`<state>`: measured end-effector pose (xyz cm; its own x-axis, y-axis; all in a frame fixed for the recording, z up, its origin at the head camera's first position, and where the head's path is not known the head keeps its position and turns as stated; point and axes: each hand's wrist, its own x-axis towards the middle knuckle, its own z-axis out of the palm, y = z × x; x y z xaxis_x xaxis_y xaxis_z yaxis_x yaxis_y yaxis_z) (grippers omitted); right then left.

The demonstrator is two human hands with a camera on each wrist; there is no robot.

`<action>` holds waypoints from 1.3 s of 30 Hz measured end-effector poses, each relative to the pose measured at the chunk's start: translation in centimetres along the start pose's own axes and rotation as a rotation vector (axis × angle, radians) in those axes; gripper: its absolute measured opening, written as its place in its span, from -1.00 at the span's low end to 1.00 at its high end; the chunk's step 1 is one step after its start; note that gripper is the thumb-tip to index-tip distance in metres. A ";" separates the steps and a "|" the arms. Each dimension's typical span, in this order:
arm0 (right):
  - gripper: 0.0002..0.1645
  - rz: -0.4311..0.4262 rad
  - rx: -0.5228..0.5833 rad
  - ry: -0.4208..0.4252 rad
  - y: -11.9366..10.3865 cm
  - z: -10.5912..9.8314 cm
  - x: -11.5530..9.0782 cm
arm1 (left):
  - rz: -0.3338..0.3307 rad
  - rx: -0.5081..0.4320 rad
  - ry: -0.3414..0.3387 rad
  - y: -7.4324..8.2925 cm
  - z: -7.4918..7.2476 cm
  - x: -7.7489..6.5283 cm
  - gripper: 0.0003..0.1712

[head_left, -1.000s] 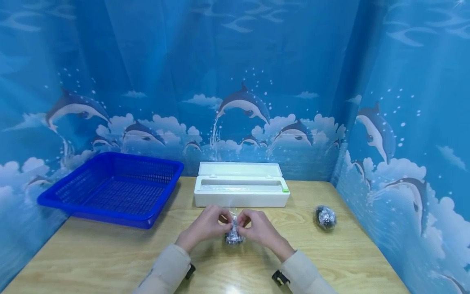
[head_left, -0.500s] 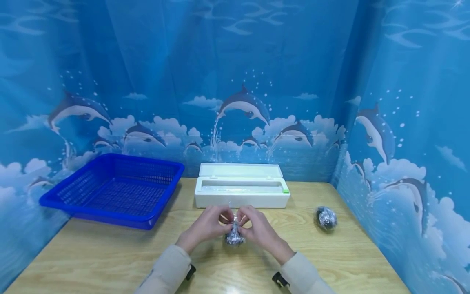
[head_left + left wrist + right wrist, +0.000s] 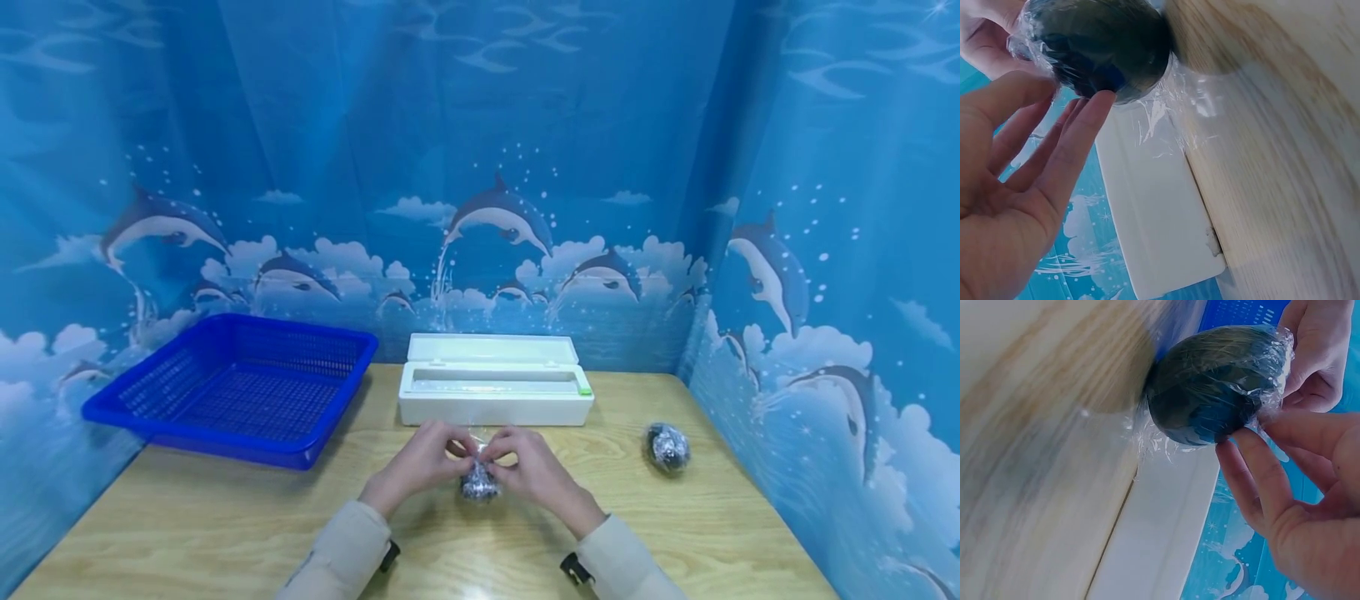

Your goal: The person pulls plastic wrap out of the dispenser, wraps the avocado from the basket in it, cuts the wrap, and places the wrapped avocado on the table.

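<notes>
A dark, smooth, rounded object (image 3: 478, 485) in clear cling film sits on the table between both hands; what it is under the film cannot be told. My left hand (image 3: 416, 467) and right hand (image 3: 532, 467) meet over its top, each pinching the gathered cling film (image 3: 1275, 378) between thumb and forefinger. In the left wrist view, a left fingertip touches the dark side of the rounded object (image 3: 1104, 47). Loose film spreads out from its base in both wrist views. From the head, the hands partly cover the gathered film.
Beyond the hands, a white cling film dispenser box (image 3: 495, 408) stands with its lid raised. A blue plastic basket (image 3: 300, 446) is at the left. Another film-wrapped dark object (image 3: 667, 447) lies on the wooden table (image 3: 225, 533) at the right. A dolphin-print curtain encloses the back and sides.
My fingers shift slightly at the gathered film, drawing together and then lowering a little. The wrapped object stays in place, and the box, basket and second wrapped object stay put.
</notes>
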<state>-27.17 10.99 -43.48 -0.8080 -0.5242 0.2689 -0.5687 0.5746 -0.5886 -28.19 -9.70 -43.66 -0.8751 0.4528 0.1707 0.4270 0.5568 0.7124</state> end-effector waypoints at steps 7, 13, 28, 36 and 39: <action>-0.77 -0.036 -0.086 -0.029 -0.1 -0.1 0.0 | -0.007 0.019 -0.020 0.0 0.0 -0.2 -0.88; -0.76 -0.065 -0.175 -0.034 -0.1 -0.2 0.0 | 0.085 0.017 -0.052 -0.4 -0.2 -0.3 -0.70; -0.73 -0.010 -0.169 -0.083 0.3 0.0 0.0 | 0.062 0.136 -0.097 0.3 -0.7 -0.3 -0.87; -0.71 -0.015 -0.120 -0.098 0.4 0.2 0.2 | 0.048 0.187 -0.120 0.4 -1.1 -0.8 -0.91; -0.72 -0.011 -0.129 -0.089 0.3 0.1 0.1 | 0.031 0.201 -0.150 0.5 -1.2 -0.8 -0.90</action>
<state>-27.41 10.96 -43.70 -0.7878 -0.5816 0.2028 -0.5975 0.6415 -0.4811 -27.56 -10.58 -42.61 -0.8238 0.5616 0.0768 0.5029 0.6616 0.5563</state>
